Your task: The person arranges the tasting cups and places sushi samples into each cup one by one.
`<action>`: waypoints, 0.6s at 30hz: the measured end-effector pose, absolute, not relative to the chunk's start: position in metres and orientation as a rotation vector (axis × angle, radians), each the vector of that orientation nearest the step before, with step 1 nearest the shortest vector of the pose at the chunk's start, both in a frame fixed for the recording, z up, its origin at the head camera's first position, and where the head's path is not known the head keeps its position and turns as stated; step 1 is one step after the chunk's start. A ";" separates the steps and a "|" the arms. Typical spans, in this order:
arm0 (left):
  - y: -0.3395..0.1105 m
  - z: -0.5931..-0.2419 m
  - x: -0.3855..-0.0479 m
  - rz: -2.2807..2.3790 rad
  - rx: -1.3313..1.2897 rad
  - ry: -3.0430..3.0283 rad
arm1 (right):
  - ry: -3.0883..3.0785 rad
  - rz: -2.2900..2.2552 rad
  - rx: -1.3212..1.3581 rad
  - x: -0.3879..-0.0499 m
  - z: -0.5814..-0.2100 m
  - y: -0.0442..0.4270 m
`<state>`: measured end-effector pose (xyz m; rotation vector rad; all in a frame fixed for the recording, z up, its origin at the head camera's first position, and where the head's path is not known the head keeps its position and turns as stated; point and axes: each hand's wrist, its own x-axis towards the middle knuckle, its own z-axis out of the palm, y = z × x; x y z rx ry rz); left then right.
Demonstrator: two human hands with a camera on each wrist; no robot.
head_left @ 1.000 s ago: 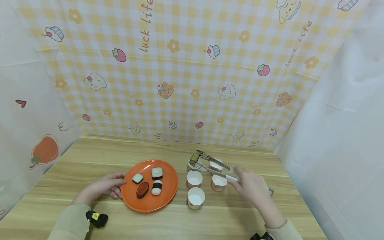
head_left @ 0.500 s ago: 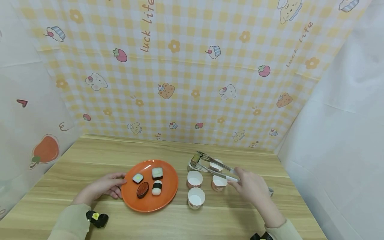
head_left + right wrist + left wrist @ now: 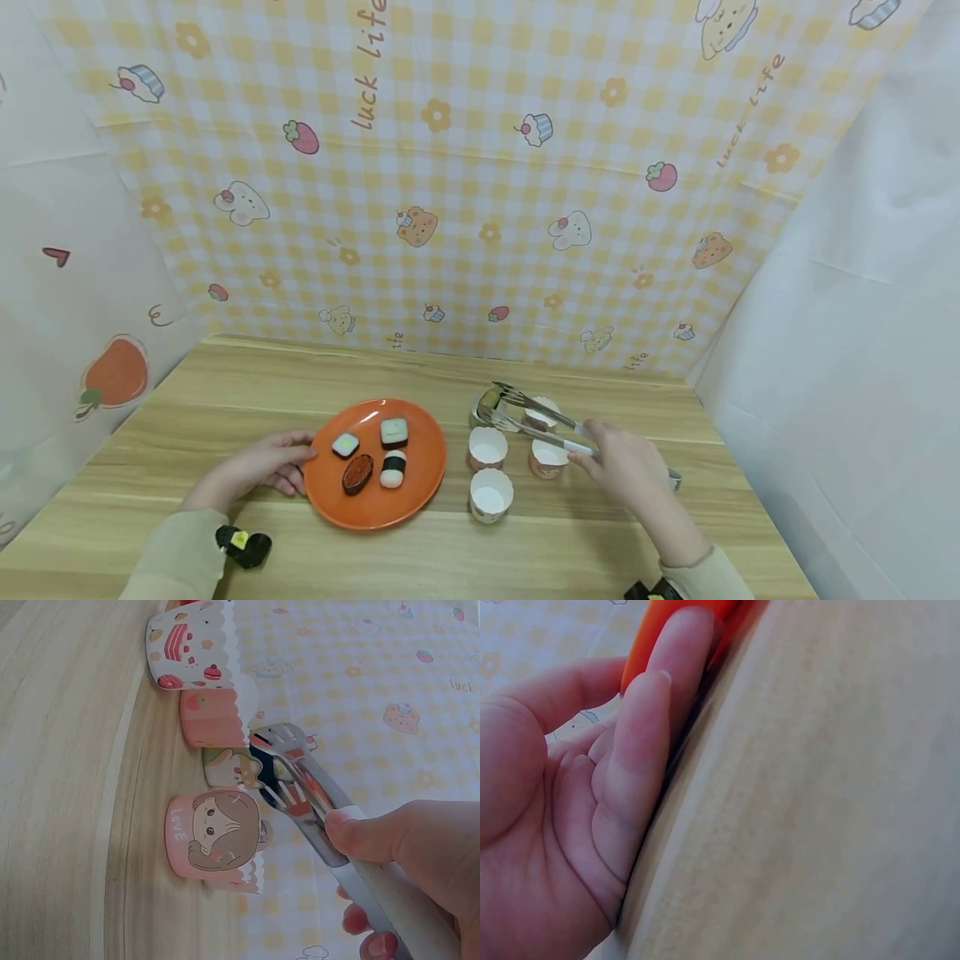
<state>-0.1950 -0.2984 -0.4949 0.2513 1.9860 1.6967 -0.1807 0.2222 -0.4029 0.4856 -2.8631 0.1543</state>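
Note:
My left hand point(image 3: 273, 461) pinches the left rim of an orange plate point(image 3: 374, 510), thumb above and fingers beneath; the left wrist view shows the fingers point(image 3: 634, 742) under the plate point(image 3: 646, 634). Several toy sushi pieces point(image 3: 392, 468) lie on it. To the right, my right hand point(image 3: 626, 467) grips metal tongs point(image 3: 553, 440) by their pale handles. Between the tong tips is a dark and greenish toy sushi piece point(image 3: 489, 402), partly inside the back-left paper baking cup point(image 3: 475, 414). In the right wrist view, the slotted tong heads point(image 3: 291, 742) flank that dark piece.
Several more paper cups stand around the tongs: two in the left row, a middle cup point(image 3: 487, 450) and a front cup point(image 3: 491, 498), and two on the right point(image 3: 547, 467), partly behind the tongs. A checked cloth point(image 3: 480, 275) hangs behind the wooden table point(image 3: 247, 367).
The tong tips have lowered slightly, with the sushi piece sinking a little further into the back-left cup. My left hand and the plate stay in place.

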 end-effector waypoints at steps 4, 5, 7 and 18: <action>-0.297 -0.494 -0.195 1.696 0.249 1.992 | -2.873 0.153 0.474 -0.182 -0.404 0.222; -0.297 -0.494 -0.195 1.696 0.251 1.995 | -2.874 0.150 0.471 -0.182 -0.404 0.222; -0.297 -0.494 -0.195 1.697 0.247 1.999 | -2.876 0.151 0.467 -0.183 -0.403 0.222; -0.297 -0.494 -0.196 1.691 0.242 2.002 | -2.916 0.185 0.430 -0.182 -0.401 0.220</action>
